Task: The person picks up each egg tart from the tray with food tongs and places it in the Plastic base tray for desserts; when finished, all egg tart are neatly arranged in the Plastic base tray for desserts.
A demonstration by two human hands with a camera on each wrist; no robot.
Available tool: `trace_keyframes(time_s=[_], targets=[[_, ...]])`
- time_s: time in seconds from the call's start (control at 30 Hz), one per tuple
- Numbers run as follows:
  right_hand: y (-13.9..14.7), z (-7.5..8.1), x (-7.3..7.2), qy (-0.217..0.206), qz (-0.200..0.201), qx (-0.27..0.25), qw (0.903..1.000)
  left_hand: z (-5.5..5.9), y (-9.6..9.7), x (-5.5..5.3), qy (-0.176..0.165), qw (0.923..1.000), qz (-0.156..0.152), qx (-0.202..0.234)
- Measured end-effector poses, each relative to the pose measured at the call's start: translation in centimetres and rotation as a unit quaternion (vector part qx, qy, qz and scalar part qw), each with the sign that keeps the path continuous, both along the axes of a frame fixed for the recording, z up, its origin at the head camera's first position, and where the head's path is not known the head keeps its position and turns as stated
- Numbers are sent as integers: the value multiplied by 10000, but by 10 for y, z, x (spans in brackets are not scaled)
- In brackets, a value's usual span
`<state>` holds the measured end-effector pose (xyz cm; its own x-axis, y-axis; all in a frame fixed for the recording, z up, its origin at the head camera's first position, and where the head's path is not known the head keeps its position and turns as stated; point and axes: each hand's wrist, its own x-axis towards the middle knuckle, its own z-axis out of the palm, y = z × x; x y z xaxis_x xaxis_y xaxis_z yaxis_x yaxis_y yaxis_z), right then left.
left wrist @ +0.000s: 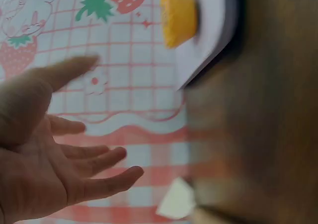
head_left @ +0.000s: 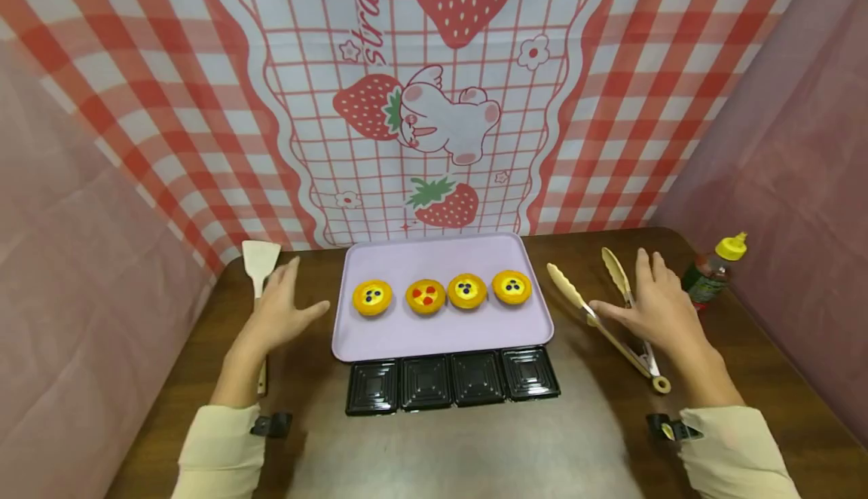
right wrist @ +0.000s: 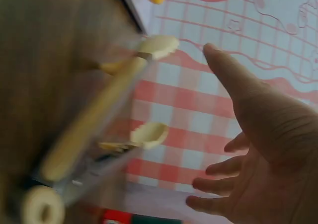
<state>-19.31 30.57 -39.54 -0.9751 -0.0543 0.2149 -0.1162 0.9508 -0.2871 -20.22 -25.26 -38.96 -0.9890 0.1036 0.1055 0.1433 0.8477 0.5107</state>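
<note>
My left hand [head_left: 276, 314] hovers over the spatula [head_left: 261, 261] at the table's left, fingers spread and holding nothing; in the left wrist view its palm [left wrist: 30, 169] shows bare. On the other side my right hand [head_left: 661, 310] is held above the tongs [head_left: 610, 326], thumb apart from the fingers, with nothing in it. The tongs lie spread, with cream tips. Between the hands is a lilac tray [head_left: 434, 337] bearing a tart with red pieces [head_left: 426, 297] and several with dark berries, such as the leftmost tart [head_left: 372, 298].
In front of the tray several square black plastic containers [head_left: 426, 382] stand in a row. A sauce bottle with a yellow cap [head_left: 708, 277] is at the far right. A checked strawberry cloth [head_left: 434, 107] hangs behind the wooden table [head_left: 183, 401].
</note>
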Motion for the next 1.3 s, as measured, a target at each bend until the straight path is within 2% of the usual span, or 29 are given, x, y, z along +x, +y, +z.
trace_keyframes(time_s=[0.1,0.2,0.3,0.43,0.6,0.77,0.97,1.17,1.3], targets=[[-1,-12,0,-244,-73,-76,9996,-17,7,-4,-395,9990,168,125],[-3,-21,1,-666,-217,-131,9975,-31,13,-6,-612,9973,301,257],[-4,-29,3,-1010,-432,-186,9938,-41,17,-8,-759,9959,383,318],[-6,-38,3,-1151,-712,-323,9903,-47,20,-7,-1011,9921,440,593],[-10,-47,2,-1040,-1043,-471,9880,-53,22,-7,-1112,9871,637,956],[-11,-53,1,-891,-1254,-467,9870,-56,24,-9,-1033,9879,652,955],[-10,-54,1,-695,-1189,-531,9890,-57,24,-10,-1034,9900,592,755],[-5,-53,3,-333,-955,-618,9929,-57,26,-11,-990,9905,522,793],[-1,-46,4,-66,-915,-647,9937,-58,27,-13,-961,9912,508,756]])
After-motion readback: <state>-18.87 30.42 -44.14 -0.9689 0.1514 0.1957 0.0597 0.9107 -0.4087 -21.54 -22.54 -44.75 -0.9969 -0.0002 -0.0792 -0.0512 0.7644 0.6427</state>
